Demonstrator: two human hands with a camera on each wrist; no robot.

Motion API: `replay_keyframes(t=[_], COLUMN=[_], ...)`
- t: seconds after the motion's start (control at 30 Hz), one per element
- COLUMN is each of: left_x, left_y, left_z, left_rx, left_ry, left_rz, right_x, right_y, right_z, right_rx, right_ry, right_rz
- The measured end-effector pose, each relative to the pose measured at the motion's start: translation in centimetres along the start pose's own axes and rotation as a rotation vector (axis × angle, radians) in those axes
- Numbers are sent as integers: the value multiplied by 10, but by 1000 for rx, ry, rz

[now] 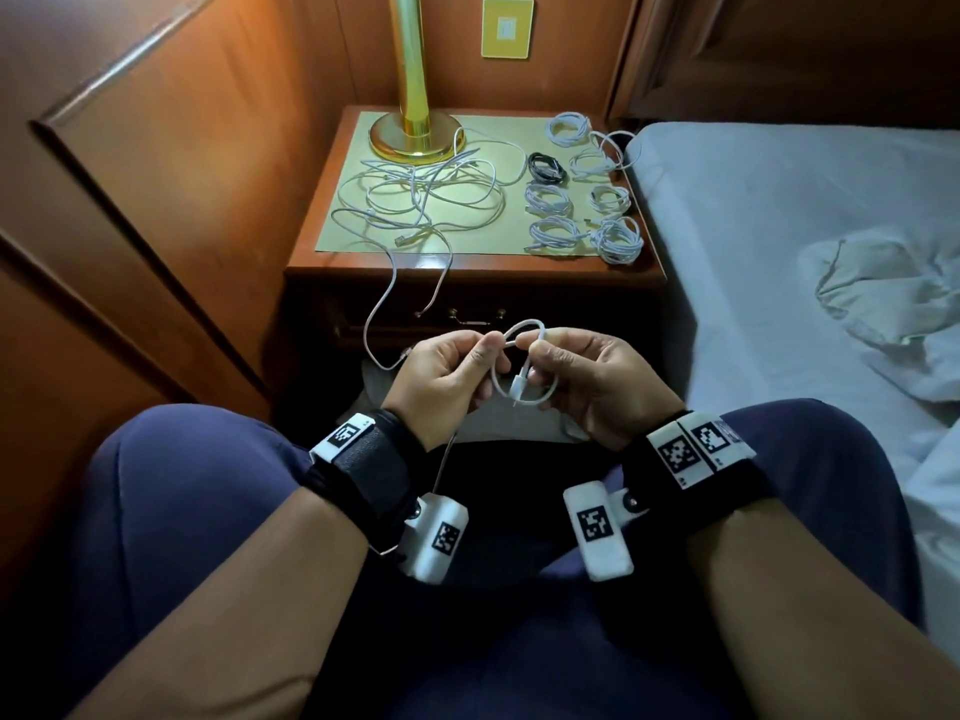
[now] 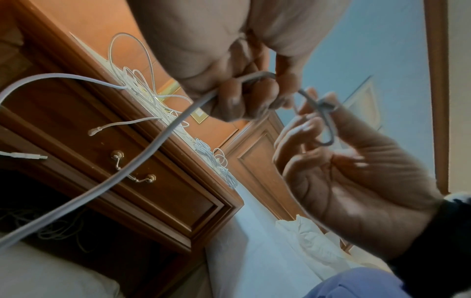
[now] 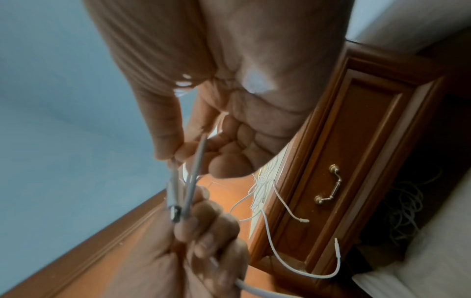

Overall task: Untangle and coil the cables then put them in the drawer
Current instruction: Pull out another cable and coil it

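Both the left hand [image 1: 447, 379] and right hand [image 1: 587, 381] pinch a white cable [image 1: 524, 356] looped upright, plug [image 1: 519, 383] pointing down; drawer [image 1: 467, 317] closed, contents hidden.

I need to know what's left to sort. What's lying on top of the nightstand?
On the nightstand: a brass lamp, a loose tangle of white cables, seven white coils and one black coil. The closed drawer hides its contents.
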State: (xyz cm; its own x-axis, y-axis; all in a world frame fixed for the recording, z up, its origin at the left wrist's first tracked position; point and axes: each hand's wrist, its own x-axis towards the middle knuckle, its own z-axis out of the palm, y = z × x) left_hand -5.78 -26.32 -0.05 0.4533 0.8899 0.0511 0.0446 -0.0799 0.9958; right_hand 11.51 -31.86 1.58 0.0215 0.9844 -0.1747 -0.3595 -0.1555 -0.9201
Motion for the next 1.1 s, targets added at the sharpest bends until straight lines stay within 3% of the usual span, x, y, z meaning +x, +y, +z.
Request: replay_keyframes(t=[0.2,0.33,0.43,0.5,0.67,0.8,0.87,0.93,1.1], left_x=[-1,1,1,2,8,10,11,11,21], left_y=[0,3,4,0,-11,-10,-9,-9,-13], left_z=[0,2,3,0,-14,-15,-14,-13,-32], left_rx=[41,98,102,124,254,320,317,298,353], left_ry=[-70,-91,-108,-76,73,116,122,106,88], left_rz=[-94,-152,-153,-112,26,121,139,141,79], right_x=[-2,3,11,13,8,2,0,-1,6], right_y=[8,22,25,21,12,4,0,-3,-15], right_z=[6,4,-3,-7,-1,-2,-3,-3,-16], right_rx=[-394,-725,-819,-930,-563,-332,-327,-261,139], right_ry=[136,362,493,467,146,-2,-53,-32,274], right_rz=[-169,-274,-267,-242,-94,86,87,55,-44])
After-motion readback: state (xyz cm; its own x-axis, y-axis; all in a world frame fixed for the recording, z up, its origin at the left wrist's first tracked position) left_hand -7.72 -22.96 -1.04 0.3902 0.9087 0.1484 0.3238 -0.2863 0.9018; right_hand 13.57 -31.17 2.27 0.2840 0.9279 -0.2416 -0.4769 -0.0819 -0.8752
